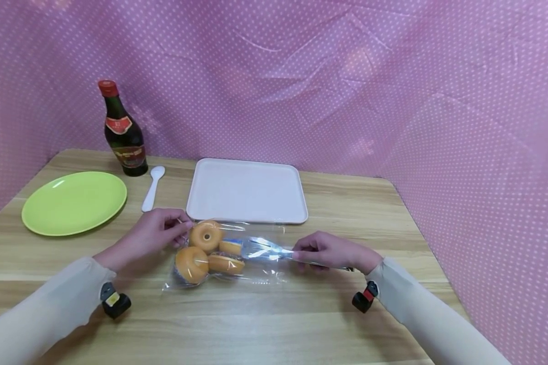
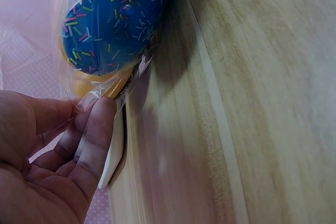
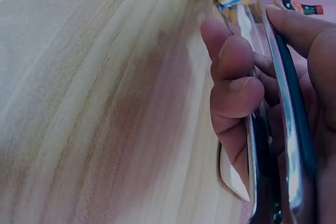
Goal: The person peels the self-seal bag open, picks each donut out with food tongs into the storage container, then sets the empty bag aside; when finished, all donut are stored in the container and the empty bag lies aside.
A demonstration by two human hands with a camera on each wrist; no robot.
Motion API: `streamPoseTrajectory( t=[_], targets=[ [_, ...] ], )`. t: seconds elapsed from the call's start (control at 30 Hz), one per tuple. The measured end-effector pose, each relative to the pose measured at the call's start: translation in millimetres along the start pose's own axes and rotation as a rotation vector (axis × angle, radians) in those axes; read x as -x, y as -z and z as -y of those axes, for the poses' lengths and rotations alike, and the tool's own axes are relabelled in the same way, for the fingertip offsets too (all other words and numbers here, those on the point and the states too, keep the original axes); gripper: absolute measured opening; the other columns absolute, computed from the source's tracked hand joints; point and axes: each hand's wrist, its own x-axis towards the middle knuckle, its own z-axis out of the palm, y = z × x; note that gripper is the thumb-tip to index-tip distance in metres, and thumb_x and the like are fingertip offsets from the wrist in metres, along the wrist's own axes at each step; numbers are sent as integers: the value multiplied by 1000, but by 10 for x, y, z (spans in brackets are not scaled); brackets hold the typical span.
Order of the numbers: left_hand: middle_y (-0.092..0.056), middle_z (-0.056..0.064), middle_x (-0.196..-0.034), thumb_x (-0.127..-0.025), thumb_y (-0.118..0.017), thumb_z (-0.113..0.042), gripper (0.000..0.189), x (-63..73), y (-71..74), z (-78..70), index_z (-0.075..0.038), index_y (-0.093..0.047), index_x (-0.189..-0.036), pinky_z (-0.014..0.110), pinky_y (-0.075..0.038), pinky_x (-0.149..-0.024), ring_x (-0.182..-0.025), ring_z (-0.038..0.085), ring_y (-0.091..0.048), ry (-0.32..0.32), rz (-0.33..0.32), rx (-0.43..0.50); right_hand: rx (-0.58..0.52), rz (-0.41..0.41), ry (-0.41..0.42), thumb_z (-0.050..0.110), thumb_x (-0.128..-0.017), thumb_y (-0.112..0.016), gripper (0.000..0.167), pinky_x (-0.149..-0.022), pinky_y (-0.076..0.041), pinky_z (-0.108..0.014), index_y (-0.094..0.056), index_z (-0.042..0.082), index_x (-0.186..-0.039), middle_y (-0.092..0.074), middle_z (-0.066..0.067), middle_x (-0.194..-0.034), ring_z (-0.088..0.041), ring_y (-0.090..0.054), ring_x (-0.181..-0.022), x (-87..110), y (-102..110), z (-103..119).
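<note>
A clear plastic bag point(image 1: 255, 276) lies on the table with several toy doughnuts point(image 1: 206, 236) gathered in its left part. My left hand point(image 1: 157, 230) pinches the closed left end of the bag between thumb and fingers. Close above those fingers, the left wrist view shows a blue-iced doughnut point(image 2: 113, 24) with sprinkles through the plastic. Metal tongs point(image 3: 289, 114) with dark grips are held in my right hand point(image 1: 326, 249), thumb on one arm and fingers round the other. Their tips reach into the bag, at a blue-edged doughnut point(image 1: 230, 247); the exact contact is unclear through the glare.
Behind the bag lies a white rectangular tray point(image 1: 246, 190). A green plate point(image 1: 75, 203), a white spoon point(image 1: 152, 190) and a dark bottle with a red cap point(image 1: 125, 134) stand or lie at the left. Pink dotted cloth point(image 1: 347, 101) surrounds the wooden table point(image 1: 201, 324).
</note>
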Motion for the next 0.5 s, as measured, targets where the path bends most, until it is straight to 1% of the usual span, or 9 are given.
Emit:
streamPoseTrajectory(
  t=[0.23, 0.4, 0.5],
  targets=[
    [-68, 7, -81, -107, -59, -11, 16, 37, 23, 48, -3, -70, -101, 25, -57, -61, -71, 10, -63, -9, 1, -14, 10, -45, 2, 26, -109, -58, 27, -49, -41, -19, -71, 3, -114, -67, -19, -88, -7, -50, -57, 43, -13, 42],
    [-67, 6, -80, -107, -59, -13, 17, 36, 29, 79, -4, -71, -99, 24, -56, -61, -70, 9, -62, -28, -6, -16, 94, -117, 53, 27, -108, -60, 27, -52, -44, -21, -70, 3, -115, -64, -16, -85, -6, -53, -62, 144, 10, -3],
    [-68, 6, -81, -108, -59, -13, 17, 24, 31, 85, -4, -71, -100, 24, -57, -62, -71, 9, -63, -39, 0, -14, 167, -176, 86, 28, -108, -60, 24, -53, -47, -22, -70, 7, -114, -64, -14, -82, -9, -56, -64, 255, 41, -51]
  ],
)
